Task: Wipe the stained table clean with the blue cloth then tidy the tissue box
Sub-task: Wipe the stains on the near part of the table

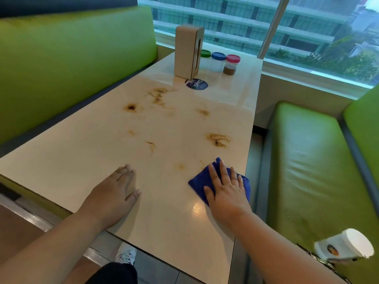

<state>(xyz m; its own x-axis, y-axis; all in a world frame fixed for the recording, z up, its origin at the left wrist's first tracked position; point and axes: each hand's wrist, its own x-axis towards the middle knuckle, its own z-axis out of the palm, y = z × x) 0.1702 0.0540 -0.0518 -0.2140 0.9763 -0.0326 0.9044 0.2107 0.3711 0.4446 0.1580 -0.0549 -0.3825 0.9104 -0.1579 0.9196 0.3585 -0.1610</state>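
The cream table point(86, 160) carries several brown stains, the largest ones near the right edge point(218, 139) and toward the far end point(158, 95). My right hand point(225, 187) presses flat on the folded blue cloth point(198, 181) near the table's right edge, fingers spread over it. My left hand point(117, 191) rests palm down on bare tabletop to the left, holding nothing. A tan tissue box point(187, 52) stands upright on its end at the far end of the table, its slot facing right.
Three small jars with green point(205, 58), blue point(217, 61) and red point(231, 63) lids stand beside the tissue box, by a round dark sticker point(197, 84). Green benches flank the table. A white paper cup point(346, 245) lies on the right bench. A window runs behind.
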